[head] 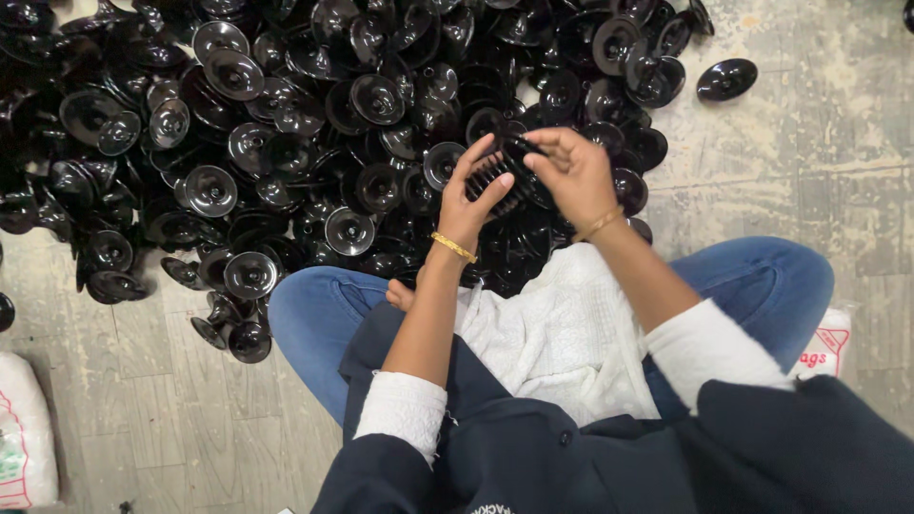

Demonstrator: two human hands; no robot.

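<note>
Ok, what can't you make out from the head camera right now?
- Ribbed black plastic piece: head view, its middle is covered by the left hand and right hand, so its full shape is unclear.
- Pile of glossy black plastic discs: cut off by the top and left edges.
- White bag: cut off by the left edge.

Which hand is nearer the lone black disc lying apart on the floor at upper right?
Right. The right hand is below-left of the lone black disc; the left hand is farther left. Both hold a black ribbed piece.
</note>
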